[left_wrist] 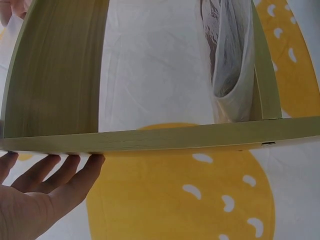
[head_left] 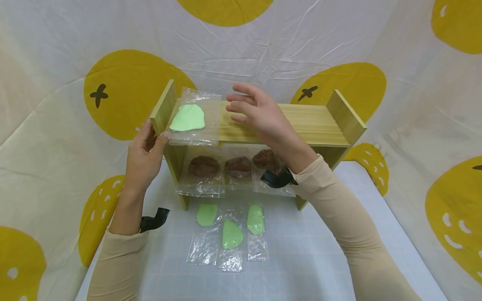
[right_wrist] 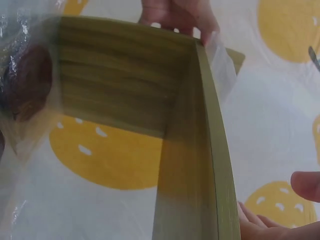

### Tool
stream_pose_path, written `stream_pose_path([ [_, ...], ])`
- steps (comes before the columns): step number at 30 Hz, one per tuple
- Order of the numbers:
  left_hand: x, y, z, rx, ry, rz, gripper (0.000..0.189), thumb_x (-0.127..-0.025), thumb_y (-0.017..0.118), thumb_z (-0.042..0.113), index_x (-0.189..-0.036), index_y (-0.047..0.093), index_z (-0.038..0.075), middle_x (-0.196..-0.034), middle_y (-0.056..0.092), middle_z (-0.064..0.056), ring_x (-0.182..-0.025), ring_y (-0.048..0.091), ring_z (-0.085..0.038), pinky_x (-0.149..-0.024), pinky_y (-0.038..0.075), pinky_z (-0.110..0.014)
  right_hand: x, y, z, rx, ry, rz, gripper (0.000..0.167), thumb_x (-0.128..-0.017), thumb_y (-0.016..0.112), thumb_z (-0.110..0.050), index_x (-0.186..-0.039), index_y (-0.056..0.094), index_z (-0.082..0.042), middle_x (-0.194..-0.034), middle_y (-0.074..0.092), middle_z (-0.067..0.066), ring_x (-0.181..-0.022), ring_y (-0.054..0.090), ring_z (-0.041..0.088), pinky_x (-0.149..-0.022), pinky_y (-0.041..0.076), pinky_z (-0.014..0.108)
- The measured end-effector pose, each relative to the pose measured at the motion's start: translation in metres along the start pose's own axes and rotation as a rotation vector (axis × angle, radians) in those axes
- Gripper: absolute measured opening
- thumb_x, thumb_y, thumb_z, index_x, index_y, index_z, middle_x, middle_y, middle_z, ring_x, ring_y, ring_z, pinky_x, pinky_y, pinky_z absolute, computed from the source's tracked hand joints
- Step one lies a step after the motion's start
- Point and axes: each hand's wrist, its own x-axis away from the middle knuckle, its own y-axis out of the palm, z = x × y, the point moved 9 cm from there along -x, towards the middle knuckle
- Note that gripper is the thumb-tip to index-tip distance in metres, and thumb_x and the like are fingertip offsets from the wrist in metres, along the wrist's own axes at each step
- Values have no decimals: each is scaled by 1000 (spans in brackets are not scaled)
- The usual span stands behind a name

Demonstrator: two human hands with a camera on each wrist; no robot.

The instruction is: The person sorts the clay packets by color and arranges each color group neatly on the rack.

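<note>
1. Wooden side panel (head_left: 163, 106), left end of a two-tier rack (head_left: 301, 113). My left hand (head_left: 144, 162): fingertips against the panel's outer face, thumb at its front edge. Whether it grips the wood or merely rests there, I cannot tell.
2. Clear bag (head_left: 196, 118), one flat pale-green piece inside; lies at the left end of the top shelf (head_left: 316, 125), plastic overhanging the front. Step in hand, as I judge it: settling this bag.
3. Brown pieces (head_left: 238, 167), three, bagged, side by side beneath the top shelf, plastic hanging out in front.
4. Green bagged pieces (head_left: 232, 235), three, on the white table (head_left: 293, 246) before the rack; by my reckoning, due for the top shelf.
5. My right hand (head_left: 260, 113): fingers loosely spread, holding nothing, right of the clear bag.
6. Right side panel (head_left: 346, 110). Next move, in my judgement: lower the right hand to a table bag and pinch its plastic margin, avoiding the brown row.
</note>
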Motion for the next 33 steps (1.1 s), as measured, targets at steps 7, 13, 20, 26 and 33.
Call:
stream_pose_path([
  [7,0,1,0,-7,6,-1,51,-103,57,26,-151,44,37,-147,51,4,-125,54,-26,-101,47,-51,14,-4,2,-63,-19,-20,54,-100,56,1,-150,37,0,-143,48,25,-127,52,39,-99,49,39],
  [13,1,0,-1,2,-5,-5,50,-103,57,26,-151,44,35,-147,51,3,-125,54,-27,-101,47,-50,29,-10,5,-103,-50,-20,50,-99,55,5,-147,41,2,-141,49,29,-123,53,43,-99,50,42],
  [20,0,0,1,11,13,-4,51,-103,57,23,-152,44,32,-146,52,1,-125,55,-27,-101,47,-49,50,-13,11,15,-159,-88,49,-99,55,5,-146,41,5,-136,52,29,-117,60,38,-97,51,44],
  [26,-1,0,1,11,1,-1,51,-103,57,20,-152,45,31,-145,52,0,-124,55,-27,-100,48,-47,74,-15,20,55,-167,-134,48,-99,56,4,-145,42,6,-134,56,24,-117,60,37,-98,50,47],
  [33,0,0,0,17,-3,-8,51,-103,56,20,-152,44,30,-146,52,-1,-124,55,-28,-100,48,-47,101,-19,37,108,-174,-153,43,-98,58,5,-140,50,4,-127,61,20,-116,60,35,-97,51,47],
])
